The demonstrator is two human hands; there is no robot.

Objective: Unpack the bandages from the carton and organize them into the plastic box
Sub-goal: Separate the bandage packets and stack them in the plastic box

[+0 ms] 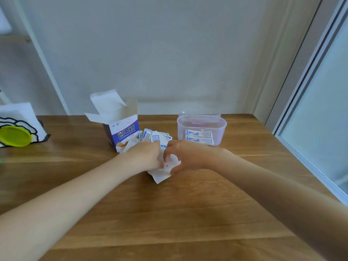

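One open carton (120, 129), one plastic box (201, 129) holding two bandages (198, 137), two hands (145, 155), one loose pile of bandages (157, 137)

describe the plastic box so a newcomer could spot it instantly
On the wooden table, look to the far right side, near the wall. The plastic box sits right of the open carton and the loose bandage pile. It alone is see-through, with bandages stacked inside.

Green lid (15, 136) by patterned napkin holder (28, 127), far left.
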